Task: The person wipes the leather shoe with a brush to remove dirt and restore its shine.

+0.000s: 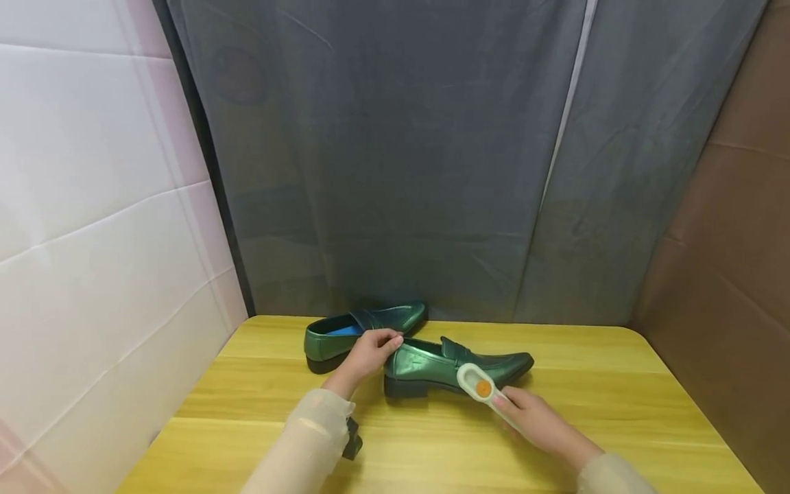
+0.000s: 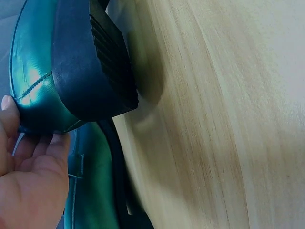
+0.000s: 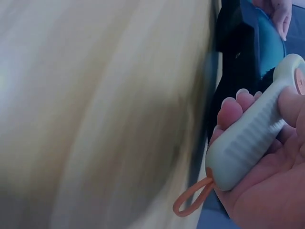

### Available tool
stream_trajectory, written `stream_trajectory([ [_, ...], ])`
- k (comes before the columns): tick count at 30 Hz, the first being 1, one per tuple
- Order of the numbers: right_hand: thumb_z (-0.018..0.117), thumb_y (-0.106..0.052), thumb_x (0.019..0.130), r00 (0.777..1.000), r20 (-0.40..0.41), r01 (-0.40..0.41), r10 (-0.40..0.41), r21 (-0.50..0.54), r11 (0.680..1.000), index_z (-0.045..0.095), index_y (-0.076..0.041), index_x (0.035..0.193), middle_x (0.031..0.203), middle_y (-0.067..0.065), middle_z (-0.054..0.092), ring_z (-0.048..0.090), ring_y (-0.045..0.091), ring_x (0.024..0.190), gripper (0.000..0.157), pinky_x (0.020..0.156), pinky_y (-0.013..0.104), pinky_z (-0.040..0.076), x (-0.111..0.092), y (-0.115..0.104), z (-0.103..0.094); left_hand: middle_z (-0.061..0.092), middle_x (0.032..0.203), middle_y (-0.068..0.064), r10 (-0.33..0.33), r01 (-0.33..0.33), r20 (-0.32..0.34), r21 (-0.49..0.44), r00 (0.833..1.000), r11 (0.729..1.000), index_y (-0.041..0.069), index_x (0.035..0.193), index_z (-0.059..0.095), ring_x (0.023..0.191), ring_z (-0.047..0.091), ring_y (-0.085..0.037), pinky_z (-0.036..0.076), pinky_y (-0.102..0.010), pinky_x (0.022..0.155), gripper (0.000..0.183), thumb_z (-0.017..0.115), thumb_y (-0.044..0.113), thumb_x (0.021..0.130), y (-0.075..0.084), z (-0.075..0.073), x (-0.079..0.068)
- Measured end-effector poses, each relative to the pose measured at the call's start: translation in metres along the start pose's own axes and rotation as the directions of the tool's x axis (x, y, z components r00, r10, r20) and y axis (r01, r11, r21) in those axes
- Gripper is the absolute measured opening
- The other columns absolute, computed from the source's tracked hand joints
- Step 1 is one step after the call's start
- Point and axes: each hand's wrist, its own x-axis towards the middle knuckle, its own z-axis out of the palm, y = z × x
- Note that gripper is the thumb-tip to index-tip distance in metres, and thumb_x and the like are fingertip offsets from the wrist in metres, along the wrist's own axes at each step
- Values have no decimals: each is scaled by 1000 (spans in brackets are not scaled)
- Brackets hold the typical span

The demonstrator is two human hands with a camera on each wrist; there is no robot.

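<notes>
A green metallic loafer (image 1: 426, 362) with a dark block heel points right in the head view. My left hand (image 1: 370, 355) pinches the back rim of its heel, thumb on one side and fingers on the other in the left wrist view. In my right hand (image 1: 538, 420) is a pale brush (image 3: 248, 138) with an orange button and an orange cord loop. Its head lies against the near side of the loafer; dark bristles show only slightly there in the right wrist view. The second green loafer (image 1: 321, 345), blue inside, stands behind and to the left.
Under the loafers is a yellow wood-grain table (image 1: 234, 425). A small black object (image 1: 352, 440) shows beside the left sleeve. Grey curtain (image 1: 395, 151) hangs behind the table's far edge, with a white panel (image 1: 105, 206) left and a brown one (image 1: 728, 261) right.
</notes>
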Motion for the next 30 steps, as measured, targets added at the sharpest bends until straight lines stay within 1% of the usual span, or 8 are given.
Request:
stream_trajectory([
  [6, 44, -44, 94, 999, -13, 28, -29, -48, 998, 53, -5, 86, 63, 10, 51, 40, 13, 49, 40, 45, 27, 38, 19, -16, 9, 62, 112, -4, 3, -3, 11, 1, 1000, 1000, 9, 106, 67, 99, 54, -19, 45, -36, 84, 24, 55, 24, 92, 3, -3, -2],
  [9, 46, -42, 94, 999, -22, 39, -39, -21, 999, 55, -5, 89, 67, 13, 54, 45, 17, 51, 39, 46, 28, 40, 27, -25, 13, 61, 113, -4, 11, -11, 12, 13, 1000, 1000, 9, 105, 67, 99, 54, -19, 45, -37, 82, 24, 53, 24, 93, 4, -5, -3],
  [13, 47, -39, 94, 999, -32, 45, -45, 13, 999, 55, -3, 90, 71, 14, 55, 50, 25, 55, 37, 48, 30, 42, 30, -30, 19, 61, 111, -3, 12, -12, 35, 21, 999, 1000, 11, 97, 66, 95, 54, -19, 44, -34, 78, 21, 53, 27, 93, 2, -7, -4],
  [17, 48, -40, 93, 998, -36, 52, -52, -8, 999, 55, -2, 89, 71, 14, 56, 51, 26, 55, 38, 47, 30, 42, 31, -25, 21, 59, 117, -9, 6, -4, 76, -26, 997, 1000, 11, 91, 61, 102, 55, -22, 46, -35, 81, 21, 58, 31, 90, -2, -7, -5],
  [19, 48, -40, 93, 997, -34, 62, -62, -26, 998, 54, -2, 88, 70, 14, 56, 51, 24, 54, 39, 47, 29, 42, 31, -22, 20, 57, 121, -12, 6, -2, 83, -53, 997, 999, 10, 90, 60, 108, 54, -24, 46, -36, 84, 23, 61, 32, 88, -4, -8, -5],
  [21, 47, -40, 94, 997, -25, 69, -70, -35, 997, 54, -1, 86, 67, 15, 55, 48, 21, 52, 39, 46, 28, 40, 30, -18, 19, 56, 122, -14, 12, -6, 85, -68, 996, 998, 9, 90, 60, 110, 53, -27, 46, -38, 85, 24, 62, 32, 87, -5, -8, -5],
  [25, 46, -39, 94, 996, -9, 83, -84, -40, 996, 53, -2, 84, 62, 14, 53, 44, 15, 48, 40, 44, 27, 38, 26, -10, 14, 55, 123, -13, -3, 9, 97, -69, 995, 998, 9, 89, 59, 112, 51, -27, 46, -38, 84, 24, 62, 33, 87, -3, -10, -5],
  [30, 47, -41, 93, 998, -7, 65, -66, -46, 997, 55, -2, 85, 61, 12, 53, 42, 12, 47, 41, 43, 27, 37, 20, -2, 10, 54, 126, -11, -13, 21, 128, -60, 992, 998, 11, 88, 60, 113, 50, -25, 44, -37, 85, 23, 62, 34, 86, 3, -13, -4],
])
